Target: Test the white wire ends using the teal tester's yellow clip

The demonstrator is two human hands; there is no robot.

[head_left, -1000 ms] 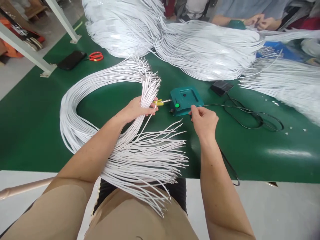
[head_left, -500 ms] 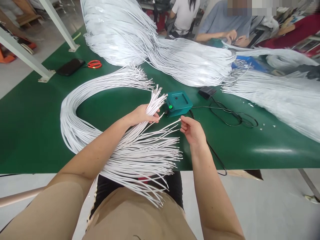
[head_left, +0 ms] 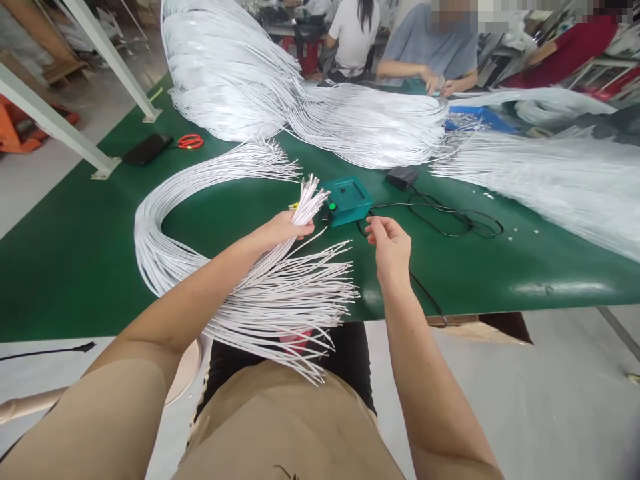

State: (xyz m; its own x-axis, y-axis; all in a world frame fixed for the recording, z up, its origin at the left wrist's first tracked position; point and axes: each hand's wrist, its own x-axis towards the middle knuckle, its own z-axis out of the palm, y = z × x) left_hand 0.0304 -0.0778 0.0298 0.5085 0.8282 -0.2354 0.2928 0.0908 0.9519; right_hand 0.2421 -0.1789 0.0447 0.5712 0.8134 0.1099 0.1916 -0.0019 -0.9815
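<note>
My left hand (head_left: 287,230) is closed around a bunch of thin white wires (head_left: 306,208), their ends sticking up past the fingers. One wire (head_left: 314,236) juts out to the right below that hand. My right hand (head_left: 391,243) is raised to the right of the wire ends, fingers curled and thumb against them; what they hold, if anything, is hidden. Between and beyond the hands stands a small teal box-shaped device (head_left: 350,200) with a green button. The loose part of the wire bundle (head_left: 280,300) fans out below my left hand, over the table's front edge.
On the green table (head_left: 60,280), large heaps of white wire (head_left: 370,127) lie at the back and right (head_left: 560,180). A black adapter (head_left: 402,177) trails a cable. Red-handled scissors (head_left: 191,141) and a dark flat object (head_left: 147,149) lie back left. Co-workers sit beyond.
My right hand has let go of the wire it pinched and moved slightly right and up. My left hand keeps its hold on the bunch. The camera view has shifted a little.
</note>
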